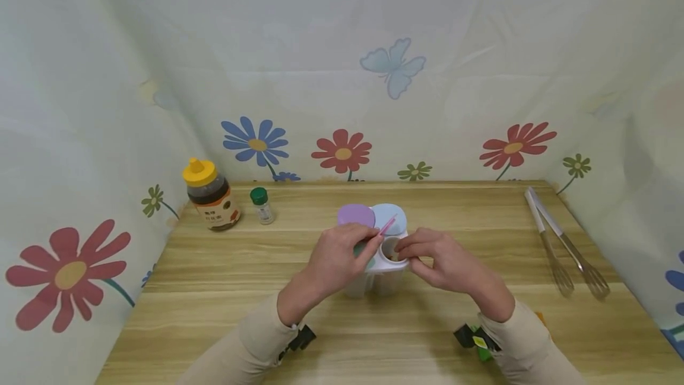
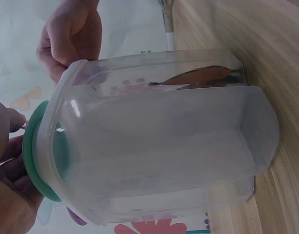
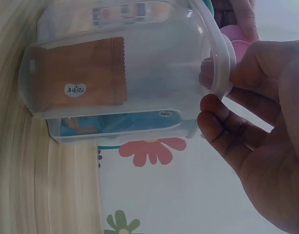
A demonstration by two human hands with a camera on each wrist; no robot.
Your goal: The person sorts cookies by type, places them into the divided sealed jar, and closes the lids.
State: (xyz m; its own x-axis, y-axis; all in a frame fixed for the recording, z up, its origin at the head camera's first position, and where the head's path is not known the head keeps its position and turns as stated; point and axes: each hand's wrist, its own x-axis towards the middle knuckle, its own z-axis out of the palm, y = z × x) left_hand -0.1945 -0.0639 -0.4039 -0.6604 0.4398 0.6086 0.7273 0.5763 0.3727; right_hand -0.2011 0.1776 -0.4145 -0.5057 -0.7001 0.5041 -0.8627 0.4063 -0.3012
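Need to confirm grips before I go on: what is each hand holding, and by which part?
Left hand pinches a thin pink stick at its lower end; right hand grips the rim of the clear container, beside its open compartment.

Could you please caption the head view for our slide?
Both hands, left hand and right hand, grip a multi-compartment container on a wooden table.

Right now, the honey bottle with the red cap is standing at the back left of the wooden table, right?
Not quite: the head view shows the brown honey bottle has a yellow cap, not red. It does stand at the back left of the wooden table.
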